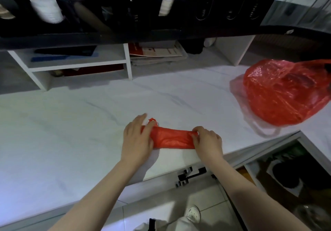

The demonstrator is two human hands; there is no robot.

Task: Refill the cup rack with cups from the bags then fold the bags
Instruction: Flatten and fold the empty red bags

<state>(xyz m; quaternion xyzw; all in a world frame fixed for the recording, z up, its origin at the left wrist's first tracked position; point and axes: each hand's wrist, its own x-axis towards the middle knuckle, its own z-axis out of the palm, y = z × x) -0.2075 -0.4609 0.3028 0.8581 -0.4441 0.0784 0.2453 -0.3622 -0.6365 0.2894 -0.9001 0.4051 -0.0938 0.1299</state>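
Two red bags in play, one folded bag (172, 139) and one puffy bag (286, 94), two hands, left hand (136, 137) and right hand (207, 141), one white shoe (193, 214), one black rack (125, 32).

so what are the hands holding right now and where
The folded red bag, by its ends: the right hand pinches the right end, the left hand presses on the left end.

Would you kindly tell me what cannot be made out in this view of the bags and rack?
Head view, all three:
Full red bag: crinkled plastic hides its contents; right edge cuts it.
Folded red bag: left hand and right hand cover both ends.
Cup rack: top edge cuts it; its cups are blurred, count unclear.
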